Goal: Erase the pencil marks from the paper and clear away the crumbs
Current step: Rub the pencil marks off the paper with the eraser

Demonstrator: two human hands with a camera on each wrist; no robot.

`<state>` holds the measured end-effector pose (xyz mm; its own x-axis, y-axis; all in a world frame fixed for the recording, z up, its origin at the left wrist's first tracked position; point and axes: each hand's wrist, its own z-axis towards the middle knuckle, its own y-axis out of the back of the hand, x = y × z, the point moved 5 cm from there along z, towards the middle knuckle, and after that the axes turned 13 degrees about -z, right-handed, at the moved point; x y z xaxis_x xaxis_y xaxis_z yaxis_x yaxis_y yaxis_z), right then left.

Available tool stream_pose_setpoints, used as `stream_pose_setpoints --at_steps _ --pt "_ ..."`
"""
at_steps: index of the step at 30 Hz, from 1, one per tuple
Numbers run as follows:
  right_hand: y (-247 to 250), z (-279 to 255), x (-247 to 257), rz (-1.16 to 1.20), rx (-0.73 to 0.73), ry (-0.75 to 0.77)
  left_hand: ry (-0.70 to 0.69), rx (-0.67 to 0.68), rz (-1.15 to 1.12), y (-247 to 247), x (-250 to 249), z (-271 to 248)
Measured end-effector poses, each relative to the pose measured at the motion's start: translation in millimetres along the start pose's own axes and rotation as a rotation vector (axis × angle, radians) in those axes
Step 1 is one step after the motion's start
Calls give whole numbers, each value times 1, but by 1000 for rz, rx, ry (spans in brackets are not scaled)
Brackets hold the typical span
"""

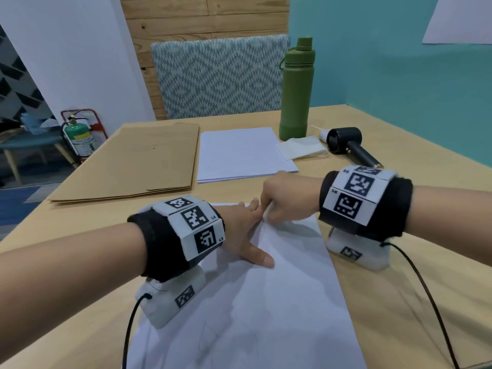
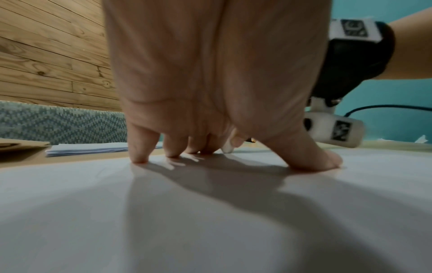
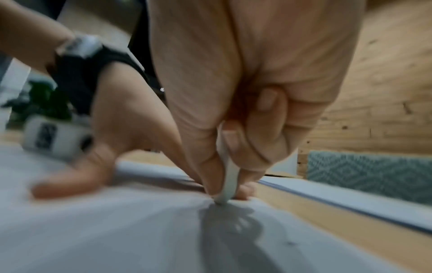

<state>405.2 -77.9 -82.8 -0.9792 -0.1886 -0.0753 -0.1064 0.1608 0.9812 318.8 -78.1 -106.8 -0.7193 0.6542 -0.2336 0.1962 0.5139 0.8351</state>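
Light wooden bench point(image 1: 399, 262) carrying a white paper sheet point(image 1: 279, 302) with faint pencil lines point(image 1: 213, 334) near its close end. Farther back, brown folders point(image 1: 138, 161), a white paper stack point(image 1: 239, 153), a tall green bottle point(image 1: 296, 89). Left hand point(image 1: 245, 230) spread flat, fingertips point(image 2: 140, 157) pressing the sheet down. Right hand point(image 1: 287, 198) curled tight, pinching a small white eraser point(image 3: 225, 186), tip touching the sheet's far end beside the left fingers.

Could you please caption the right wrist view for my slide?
Right hand rubs a white eraser on paper.
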Motion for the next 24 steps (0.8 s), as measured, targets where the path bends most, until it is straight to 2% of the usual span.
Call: stream_pose_setpoints --at_steps 3,7,9,13,18,22,24 --pt "-1 -7 5 -12 45 29 12 16 -5 0 1 0" --pt "2 2 -17 -17 -37 -121 40 11 46 -2 4 1" --pt "0 -1 -14 -15 -25 -101 36 9 47 -1 4 1" --pt "-3 -14 -2 -43 91 -2 33 25 43 -1 4 0" --pt "3 -6 -14 -76 -36 -102 38 32 57 -3 4 1" --pt "-2 -18 -2 -23 53 2 25 34 53 -3 6 4" --pt "0 -18 -7 -31 38 -19 29 42 65 -3 7 5"
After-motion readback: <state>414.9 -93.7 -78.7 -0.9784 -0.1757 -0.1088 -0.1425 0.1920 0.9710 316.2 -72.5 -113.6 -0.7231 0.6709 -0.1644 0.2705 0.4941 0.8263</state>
